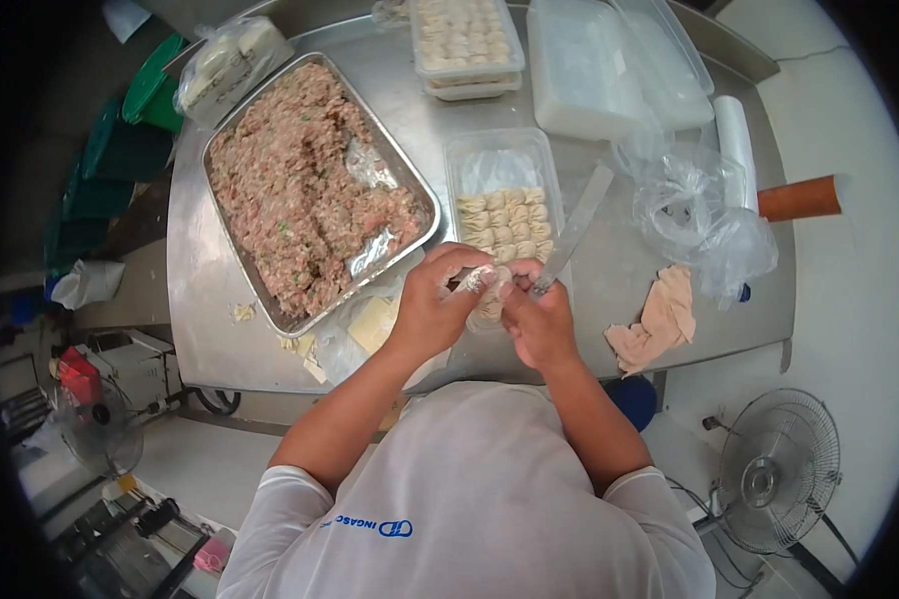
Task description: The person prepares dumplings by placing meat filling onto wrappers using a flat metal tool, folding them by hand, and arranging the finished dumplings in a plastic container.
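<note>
Both my hands are together over the near end of a clear plastic tub [456, 160] filled partly with rows of pleated dumplings [505, 220]. My left hand [435, 304] pinches a small dumpling [491, 283] with thumb and fingers. From the other side the fingers of my right hand [541, 324] press on it too. A flat metal spatula [583, 215] is tucked in my right hand, its blade pointing up and away to the right. Left of the tub, a metal tray [432, 205] holds ground meat filling [290, 180]. Square dough wrappers [374, 321] lie beside my left wrist.
Filled dumpling tubs [467, 45] are stacked at the back, with empty plastic containers [584, 75] beside them. Clear plastic bags [694, 200], a roll [735, 150] and a pinkish cloth [659, 319] lie on the right. A bagged white pack [232, 65] sits behind the tray.
</note>
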Tool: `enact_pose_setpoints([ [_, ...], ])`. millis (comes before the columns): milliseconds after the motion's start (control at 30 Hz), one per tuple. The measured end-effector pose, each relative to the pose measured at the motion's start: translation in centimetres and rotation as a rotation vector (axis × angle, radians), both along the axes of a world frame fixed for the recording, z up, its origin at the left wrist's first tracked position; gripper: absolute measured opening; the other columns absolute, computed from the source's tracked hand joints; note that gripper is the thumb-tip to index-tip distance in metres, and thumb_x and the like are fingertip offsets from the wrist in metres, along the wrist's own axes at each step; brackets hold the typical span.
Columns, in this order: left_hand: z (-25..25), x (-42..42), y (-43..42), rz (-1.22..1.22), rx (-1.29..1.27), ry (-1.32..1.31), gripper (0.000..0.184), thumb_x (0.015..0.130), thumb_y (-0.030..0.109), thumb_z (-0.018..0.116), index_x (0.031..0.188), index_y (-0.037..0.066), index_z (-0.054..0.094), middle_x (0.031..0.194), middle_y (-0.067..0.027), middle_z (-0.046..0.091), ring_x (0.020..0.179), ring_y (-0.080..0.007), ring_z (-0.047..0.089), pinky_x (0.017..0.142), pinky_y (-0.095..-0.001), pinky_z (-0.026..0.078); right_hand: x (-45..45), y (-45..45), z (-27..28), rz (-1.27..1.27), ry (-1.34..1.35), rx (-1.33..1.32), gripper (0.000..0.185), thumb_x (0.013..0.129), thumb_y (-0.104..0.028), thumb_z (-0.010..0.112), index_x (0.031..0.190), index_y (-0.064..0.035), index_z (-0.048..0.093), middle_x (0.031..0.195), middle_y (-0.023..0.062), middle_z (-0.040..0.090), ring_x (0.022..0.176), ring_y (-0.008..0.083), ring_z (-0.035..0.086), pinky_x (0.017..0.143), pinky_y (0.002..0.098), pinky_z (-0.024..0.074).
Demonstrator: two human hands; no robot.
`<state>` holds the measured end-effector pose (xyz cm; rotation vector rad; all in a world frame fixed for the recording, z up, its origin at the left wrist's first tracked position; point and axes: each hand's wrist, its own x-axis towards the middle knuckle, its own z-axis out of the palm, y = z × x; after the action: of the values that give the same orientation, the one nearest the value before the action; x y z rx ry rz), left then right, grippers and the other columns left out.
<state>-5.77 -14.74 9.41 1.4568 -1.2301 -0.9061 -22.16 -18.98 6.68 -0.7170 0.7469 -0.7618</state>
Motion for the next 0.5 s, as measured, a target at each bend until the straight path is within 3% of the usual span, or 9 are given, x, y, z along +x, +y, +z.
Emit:
enact_pose_setpoints([
  [133,-0.2,-1.4,-2.1,-0.187,-0.117,-0.134,0.030,0.082,0.001,0.076,0.111,0.003,0.070,0.119,-0.0142,0.066,0.112,-0.0275,0.064,0.093,-0.0354,0.052,-1.8,-1.6,-0.7,-0.133,-0.034,0.129,0.022,0.094,-0.008,0.066,0.114,-0.0025,0.058,0.081,-0.0003,0.058,0.053,0.0026,0.041,0.045,0.0208,0.0321],
  [200,-0.9,-1.0,-3.9,-0.259,-0.092,-0.151,0.032,0.077,0.000,0.080,0.107,0.003,0.071,0.117,-0.0137,0.069,0.113,-0.0287,0.066,0.094,-0.0368,0.054,-2.8,-2.5,-0.7,-0.124,-0.020,0.137,0.023,0.094,-0.008,0.065,0.115,-0.0020,0.058,0.083,0.0004,0.059,0.053,0.0026,0.040,0.045,0.0208,0.0319],
  [267,-2.9,0.3,-6.6,-0.343,-0.162,-0.284,0.027,0.077,-0.001,0.080,0.102,0.004,0.072,0.111,-0.0127,0.071,0.105,-0.0283,0.069,0.091,-0.0365,0.055,-3.8,-2.8,-1.0,-0.104,-0.006,0.145,0.024,0.094,-0.008,0.065,0.115,-0.0016,0.058,0.084,0.0012,0.060,0.053,0.0025,0.040,0.044,0.0208,0.0317],
  [367,-4.5,1.4,-11.9,-0.237,-0.071,-0.403,0.022,0.077,0.001,0.079,0.098,0.003,0.071,0.105,-0.0143,0.072,0.099,-0.0281,0.070,0.088,-0.0345,0.054,-5.0,-3.2,-2.3,-0.183,0.120,0.045,0.026,0.093,-0.006,0.065,0.118,-0.0005,0.059,0.088,0.0018,0.062,0.060,0.0033,0.046,0.051,0.0206,0.0372],
  [433,-5.2,2.0,-15.2,-0.174,-0.019,-0.489,0.022,0.078,0.003,0.079,0.098,0.002,0.071,0.104,-0.0150,0.072,0.098,-0.0279,0.070,0.087,-0.0339,0.054,-5.6,-3.2,-3.8,-0.241,0.263,-0.077,0.028,0.092,-0.006,0.067,0.118,-0.0008,0.060,0.089,0.0014,0.062,0.071,0.0052,0.052,0.062,0.0218,0.0427],
  [500,-5.8,1.9,-17.9,-0.207,0.116,-0.600,0.025,0.077,0.006,0.079,0.100,0.002,0.070,0.102,-0.0152,0.072,0.096,-0.0276,0.070,0.086,-0.0334,0.054,-5.8,-3.0,-4.5,-0.266,0.259,-0.082,0.028,0.092,-0.004,0.065,0.119,-0.0001,0.059,0.089,0.0030,0.062,0.065,0.0046,0.050,0.055,0.0209,0.0389],
])
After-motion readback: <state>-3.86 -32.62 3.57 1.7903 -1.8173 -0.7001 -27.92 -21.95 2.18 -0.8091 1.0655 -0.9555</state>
